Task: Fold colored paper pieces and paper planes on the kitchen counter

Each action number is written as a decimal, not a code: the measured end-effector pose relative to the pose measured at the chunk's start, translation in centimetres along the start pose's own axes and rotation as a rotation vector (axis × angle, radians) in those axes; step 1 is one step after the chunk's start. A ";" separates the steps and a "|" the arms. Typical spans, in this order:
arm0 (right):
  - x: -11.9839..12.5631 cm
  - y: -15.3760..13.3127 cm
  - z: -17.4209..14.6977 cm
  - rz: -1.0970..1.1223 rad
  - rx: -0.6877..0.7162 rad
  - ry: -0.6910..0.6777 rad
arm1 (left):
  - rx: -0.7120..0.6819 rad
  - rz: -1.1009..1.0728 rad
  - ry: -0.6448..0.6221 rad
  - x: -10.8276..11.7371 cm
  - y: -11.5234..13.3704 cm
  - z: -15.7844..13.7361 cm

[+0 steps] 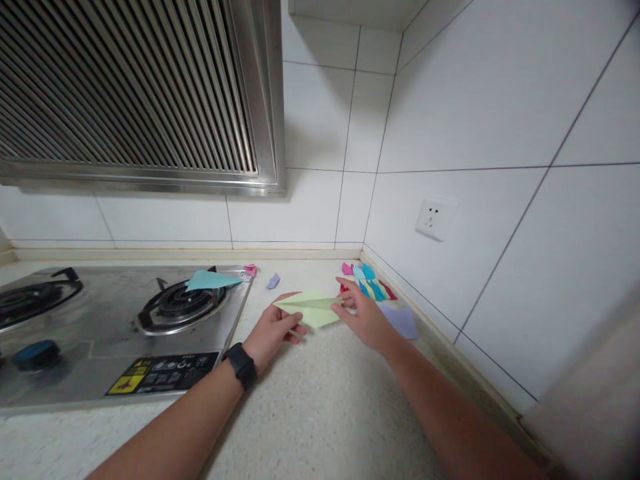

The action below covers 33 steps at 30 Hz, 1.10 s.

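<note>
My left grip (276, 333) pinching the left side of a creased pale-green paper (316, 311), my right grip (364, 319) pinching its right end, the paper over the table (310, 413), a lilac sheet (403, 323) by my right wrist, folded turquoise paper (209, 280) over a gas burner (175, 312).

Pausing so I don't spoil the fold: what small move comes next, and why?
Perhaps press the pale-green, pointed folded paper flatter along its lengthwise crease: the left hand and right hand hold its opposite ends, with the crease running between them, and its surfaces don't look fully flat.
</note>
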State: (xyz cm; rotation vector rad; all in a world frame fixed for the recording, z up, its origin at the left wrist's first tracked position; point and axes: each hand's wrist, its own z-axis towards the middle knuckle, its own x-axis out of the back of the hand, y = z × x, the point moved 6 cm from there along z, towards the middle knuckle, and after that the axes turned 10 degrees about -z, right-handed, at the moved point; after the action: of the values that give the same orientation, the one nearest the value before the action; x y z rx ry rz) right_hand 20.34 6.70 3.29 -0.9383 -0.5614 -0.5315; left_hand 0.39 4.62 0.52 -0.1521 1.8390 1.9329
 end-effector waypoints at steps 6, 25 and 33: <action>0.1 0.3 0.2 0.205 -0.097 -0.022 | -0.017 0.011 -0.034 -0.4 -0.1 -0.1; 8.9 3.0 1.3 -0.125 -0.107 0.266 | 0.119 0.169 -0.254 -0.7 -3.5 0.2; 11.8 7.3 0.9 -0.535 -0.292 0.189 | 0.144 0.262 -0.331 -1.1 -4.0 0.3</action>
State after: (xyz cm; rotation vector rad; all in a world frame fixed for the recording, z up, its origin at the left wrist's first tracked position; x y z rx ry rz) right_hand 33.54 8.89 7.14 -0.9981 -0.5717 -1.1959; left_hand 3.03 4.59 -2.74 0.4494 1.8309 1.8453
